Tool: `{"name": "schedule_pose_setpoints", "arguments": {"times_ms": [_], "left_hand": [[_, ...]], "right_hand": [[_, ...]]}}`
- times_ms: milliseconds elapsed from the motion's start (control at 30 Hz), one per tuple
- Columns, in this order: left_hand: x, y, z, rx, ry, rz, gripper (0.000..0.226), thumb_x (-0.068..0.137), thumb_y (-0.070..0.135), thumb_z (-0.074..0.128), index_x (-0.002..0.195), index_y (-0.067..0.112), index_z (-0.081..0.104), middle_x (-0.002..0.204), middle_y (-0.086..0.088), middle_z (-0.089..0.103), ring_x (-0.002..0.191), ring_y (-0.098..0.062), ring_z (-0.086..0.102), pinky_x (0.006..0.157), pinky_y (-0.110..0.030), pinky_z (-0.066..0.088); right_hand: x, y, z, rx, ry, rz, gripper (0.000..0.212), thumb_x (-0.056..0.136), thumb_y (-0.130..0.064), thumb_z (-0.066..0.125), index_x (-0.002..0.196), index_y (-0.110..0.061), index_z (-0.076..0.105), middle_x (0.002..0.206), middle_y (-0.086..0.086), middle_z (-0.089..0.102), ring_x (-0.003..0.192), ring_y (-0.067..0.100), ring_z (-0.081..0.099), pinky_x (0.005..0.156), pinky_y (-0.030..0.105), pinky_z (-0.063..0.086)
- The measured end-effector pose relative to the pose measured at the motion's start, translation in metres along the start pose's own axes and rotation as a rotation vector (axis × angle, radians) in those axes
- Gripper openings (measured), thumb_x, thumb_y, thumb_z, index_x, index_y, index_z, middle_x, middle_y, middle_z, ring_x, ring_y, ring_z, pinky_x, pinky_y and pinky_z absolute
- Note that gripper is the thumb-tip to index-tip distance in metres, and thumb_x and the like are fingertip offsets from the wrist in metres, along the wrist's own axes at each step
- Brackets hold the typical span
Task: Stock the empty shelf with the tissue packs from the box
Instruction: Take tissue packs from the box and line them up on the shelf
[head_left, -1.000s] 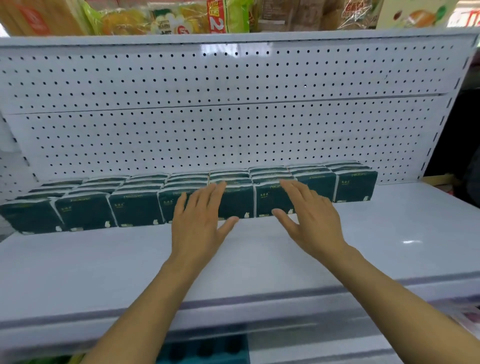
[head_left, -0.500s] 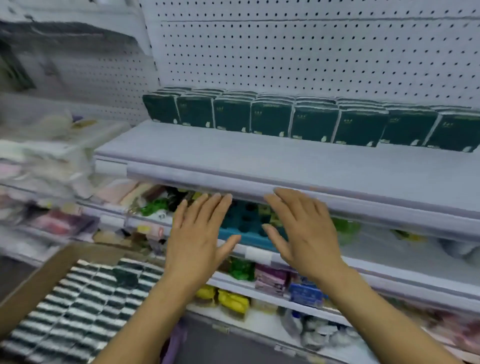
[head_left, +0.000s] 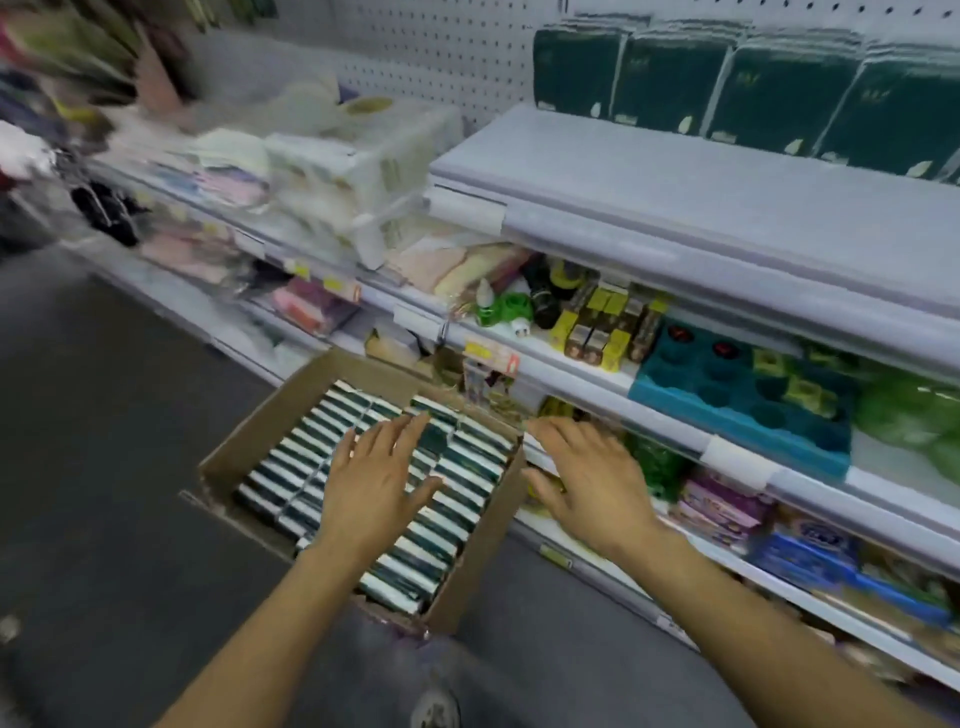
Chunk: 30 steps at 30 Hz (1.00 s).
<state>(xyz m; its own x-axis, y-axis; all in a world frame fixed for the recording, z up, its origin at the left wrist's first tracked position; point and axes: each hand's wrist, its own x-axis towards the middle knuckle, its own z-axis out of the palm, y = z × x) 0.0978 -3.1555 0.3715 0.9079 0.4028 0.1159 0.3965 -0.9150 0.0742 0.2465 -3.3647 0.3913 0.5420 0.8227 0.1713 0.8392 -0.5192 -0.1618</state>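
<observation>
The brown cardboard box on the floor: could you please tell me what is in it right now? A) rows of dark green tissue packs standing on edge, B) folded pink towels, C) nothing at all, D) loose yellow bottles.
A: the brown cardboard box is packed with rows of dark green tissue packs with white edges up, beneath the open, empty left hand.

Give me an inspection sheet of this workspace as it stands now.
Surface: white shelf, front part bare.
Job's things: row of dark green tissue packs at the shelf's back; cardboard box on the floor, full of packs.
Clutter: nothing seen on the shelf.
Grips: left hand open over the box; right hand open beside it.
Cables: nothing seen.
Surroundings: stocked lower shelves, pegboard, grey floor.
</observation>
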Motion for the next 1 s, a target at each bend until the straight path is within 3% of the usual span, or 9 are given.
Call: {"name": "schedule_pose_setpoints", "arguments": {"times_ms": [133,267,433,567,667,867,1000], "left_hand": [[-0.007,-0.082,0.032,-0.033,-0.183,-0.111,0.073,0.093,0.061,0.049,0.153,0.027,0.028,0.145,-0.005,0.049,0.129,-0.029,0.049,0.107,-0.048,0.037],[-0.005,-0.14,0.061,-0.169,-0.369,-0.197,0.073,0.095,0.053,0.053,0.155,0.029,0.019,0.151,-0.008,0.04,0.131,-0.03,0.044,0.106,-0.045,0.04],[-0.002,-0.193,0.103,-0.358,-0.535,-0.223,0.073,0.092,0.046,0.061,0.153,0.031,0.024,0.153,-0.007,0.038,0.117,-0.024,0.057,0.097,-0.041,0.048],[-0.001,-0.221,0.136,-0.384,-0.775,-0.093,0.079,0.083,0.049,0.073,0.149,0.027,0.036,0.152,-0.001,0.041,0.137,-0.022,0.041,0.111,-0.041,0.036],[-0.005,-0.238,0.165,-0.381,-0.908,-0.055,0.081,0.074,0.053,0.079,0.144,0.031,0.043,0.146,0.0,0.047,0.134,-0.024,0.043,0.108,-0.044,0.038],[-0.009,-0.251,0.21,-0.468,-1.005,-0.087,0.064,0.082,0.039,0.077,0.139,0.029,0.049,0.146,0.0,0.046,0.133,-0.02,0.044,0.108,-0.034,0.038],[-0.004,-0.25,0.222,-0.637,-0.967,-0.165,0.055,0.087,0.04,0.072,0.137,0.027,0.052,0.148,0.002,0.045,0.133,-0.017,0.044,0.104,-0.027,0.038]], "right_hand": [[0.037,-0.036,0.053,0.076,-0.178,0.023,0.048,0.099,-0.045,0.044,0.143,-0.026,0.043,0.139,-0.001,0.05,0.124,0.024,0.048,0.09,0.039,0.045],[0.064,-0.061,0.102,0.129,-0.282,0.054,0.045,0.1,-0.042,0.044,0.142,-0.024,0.044,0.139,0.0,0.049,0.126,0.024,0.046,0.094,0.04,0.044],[0.096,-0.086,0.15,0.128,-0.403,0.068,0.044,0.101,-0.042,0.042,0.141,-0.026,0.043,0.14,0.0,0.048,0.127,0.022,0.045,0.091,0.037,0.047],[0.113,-0.099,0.184,0.125,-0.466,0.061,0.042,0.101,-0.041,0.042,0.141,-0.027,0.045,0.138,0.0,0.051,0.125,0.021,0.048,0.09,0.035,0.046],[0.126,-0.097,0.208,0.134,-0.493,0.094,0.041,0.1,-0.039,0.044,0.138,-0.025,0.047,0.136,0.001,0.052,0.125,0.022,0.046,0.09,0.036,0.048],[0.166,-0.076,0.243,0.076,-0.504,0.143,0.046,0.098,-0.037,0.048,0.141,-0.02,0.044,0.141,0.004,0.043,0.131,0.025,0.038,0.095,0.041,0.046],[0.19,-0.066,0.259,0.01,-0.53,0.197,0.052,0.097,-0.035,0.051,0.144,-0.017,0.037,0.144,0.01,0.039,0.133,0.029,0.033,0.099,0.043,0.039]]}}
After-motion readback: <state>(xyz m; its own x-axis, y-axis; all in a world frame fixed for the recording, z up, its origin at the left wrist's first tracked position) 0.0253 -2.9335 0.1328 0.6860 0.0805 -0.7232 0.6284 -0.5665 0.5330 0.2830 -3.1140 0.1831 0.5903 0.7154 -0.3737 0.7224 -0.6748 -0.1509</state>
